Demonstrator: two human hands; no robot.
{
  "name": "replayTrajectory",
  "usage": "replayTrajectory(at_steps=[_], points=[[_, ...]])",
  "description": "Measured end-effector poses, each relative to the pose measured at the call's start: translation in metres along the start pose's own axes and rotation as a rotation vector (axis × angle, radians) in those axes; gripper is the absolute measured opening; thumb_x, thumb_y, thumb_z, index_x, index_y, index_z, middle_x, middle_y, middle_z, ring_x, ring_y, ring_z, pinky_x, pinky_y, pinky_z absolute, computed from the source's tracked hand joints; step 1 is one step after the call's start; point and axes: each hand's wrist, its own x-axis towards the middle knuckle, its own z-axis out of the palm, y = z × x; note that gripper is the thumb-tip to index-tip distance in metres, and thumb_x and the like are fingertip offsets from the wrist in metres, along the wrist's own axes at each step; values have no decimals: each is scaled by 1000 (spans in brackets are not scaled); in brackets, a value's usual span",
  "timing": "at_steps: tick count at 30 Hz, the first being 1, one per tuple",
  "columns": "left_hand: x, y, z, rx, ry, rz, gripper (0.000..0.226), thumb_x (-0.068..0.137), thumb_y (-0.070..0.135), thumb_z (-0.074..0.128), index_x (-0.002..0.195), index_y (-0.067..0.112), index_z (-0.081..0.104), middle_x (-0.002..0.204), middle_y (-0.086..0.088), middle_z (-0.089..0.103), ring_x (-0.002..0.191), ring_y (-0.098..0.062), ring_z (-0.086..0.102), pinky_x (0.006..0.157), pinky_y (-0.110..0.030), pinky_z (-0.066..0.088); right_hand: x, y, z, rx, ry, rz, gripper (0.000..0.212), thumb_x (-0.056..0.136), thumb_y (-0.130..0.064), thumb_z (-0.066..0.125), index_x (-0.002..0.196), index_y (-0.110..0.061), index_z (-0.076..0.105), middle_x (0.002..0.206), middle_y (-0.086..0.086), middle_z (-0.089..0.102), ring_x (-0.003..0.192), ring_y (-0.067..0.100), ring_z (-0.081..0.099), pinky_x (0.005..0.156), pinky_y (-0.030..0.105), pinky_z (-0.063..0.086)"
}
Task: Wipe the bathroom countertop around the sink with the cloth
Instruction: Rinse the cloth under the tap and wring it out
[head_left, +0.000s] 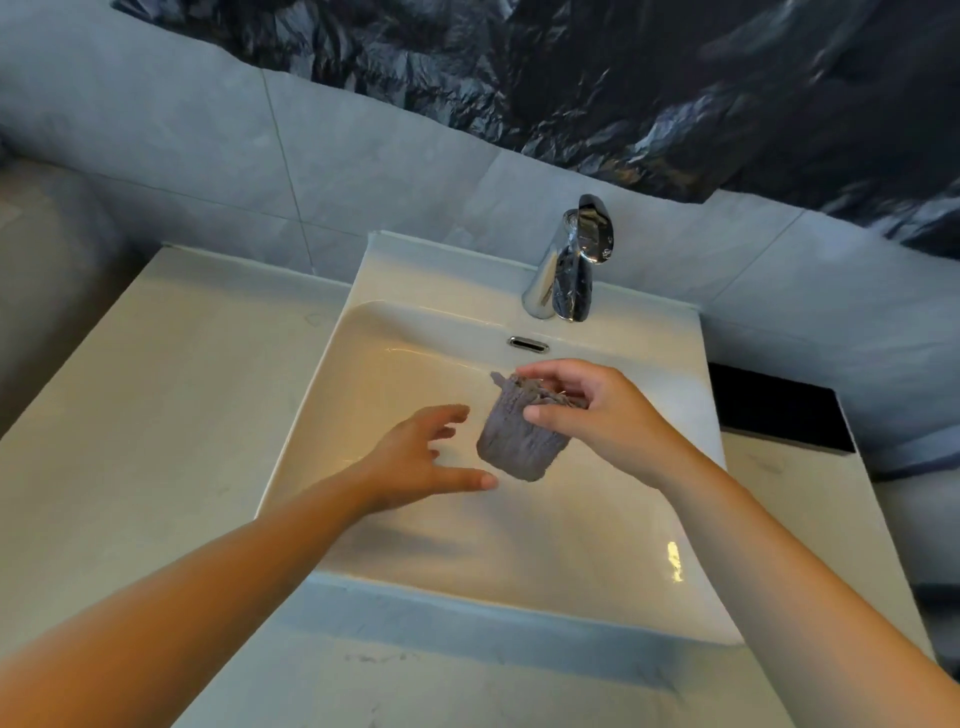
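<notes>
STEP: cloth preparation, wiping not begun | CLOTH (519, 436): bunched, above sink (415, 332) | RIGHT HAND (587, 410): pinches cloth top | LEFT HAND (421, 457): spread, just beside cloth | NEXT: carry cloth onto countertop (156, 364).

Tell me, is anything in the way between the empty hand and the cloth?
Nothing I can see. The left hand is open, close beside the cloth, which the right hand pinches over the sink basin. Nothing lies between them.
</notes>
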Motion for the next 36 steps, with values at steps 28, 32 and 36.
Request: replayTrajectory(at_steps=[28,32,36], points=[[-3,135,61,910,-43,317,22,78,30,65,92,17,54,80,1,56,67,-15,50,56,-25,37,-26,41,-38,-355,273,417,33,94,-28,46,65,-13,54,59,2,49,51,13,46,50,21,35],[4,124,67,966,-87,413,20,85,33,60,97,18,55,87,-2,55,70,-15,46,60,-24,31,-17,41,-50,-139,-98,735,21,87,-22,48,69,-12,53,59,3,46,41,11,37,39,16,28],[19,120,53,578,-150,150,26,78,36,69,85,11,63,70,-2,62,63,-16,56,54,-23,43,-31,54,-48,-232,202,158,34,95,-46,45,92,-20,66,88,1,61,79,13,58,64,20,49]])
